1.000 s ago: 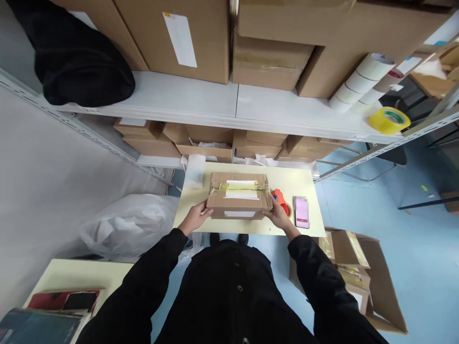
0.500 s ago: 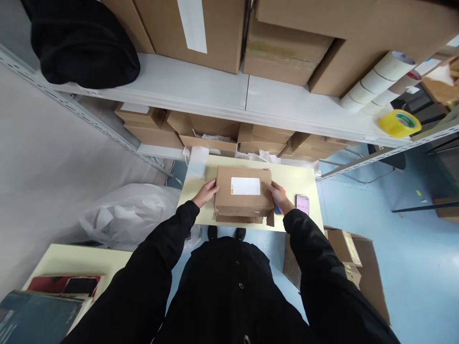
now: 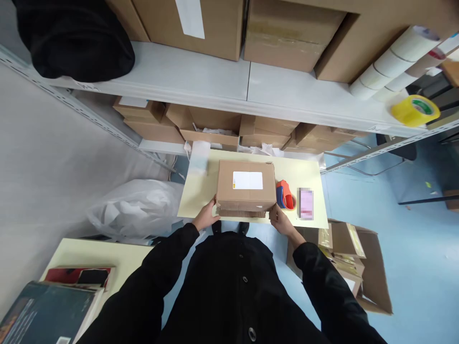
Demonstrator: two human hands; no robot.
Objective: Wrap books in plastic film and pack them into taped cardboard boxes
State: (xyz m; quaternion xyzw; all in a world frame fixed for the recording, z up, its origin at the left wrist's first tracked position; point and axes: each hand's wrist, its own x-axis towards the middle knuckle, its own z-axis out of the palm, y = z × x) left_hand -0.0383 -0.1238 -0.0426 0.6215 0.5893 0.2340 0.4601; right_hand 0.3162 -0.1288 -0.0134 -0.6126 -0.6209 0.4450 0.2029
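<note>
A brown cardboard box [image 3: 247, 196] with a white label [image 3: 247, 180] on top sits on the pale yellow table [image 3: 195, 191]. Its near side has loose flaps. My left hand [image 3: 207, 216] grips the near left corner, thumb pointing inward below the edge. At the near right corner, my right hand [image 3: 280, 220] has its fingers closed on a flap. Just right of the box stands an orange and blue tape dispenser [image 3: 286, 195], and beyond it lies a phone [image 3: 306, 204] with a blurred screen.
A shelf [image 3: 190, 71] ahead carries large cartons, white tape rolls [image 3: 389, 64] and a yellow tape roll [image 3: 416, 111]. Open boxes [image 3: 211, 124] fill the level below. Plastic bags [image 3: 136, 208] lie at left, books [image 3: 50, 310] nearer. A carton of boxes [image 3: 373, 272] stands right.
Both hands slid from the sides of the box toward its near corners and lower flaps. The tape dispenser, partly covered by my right hand before, now shows clearly.
</note>
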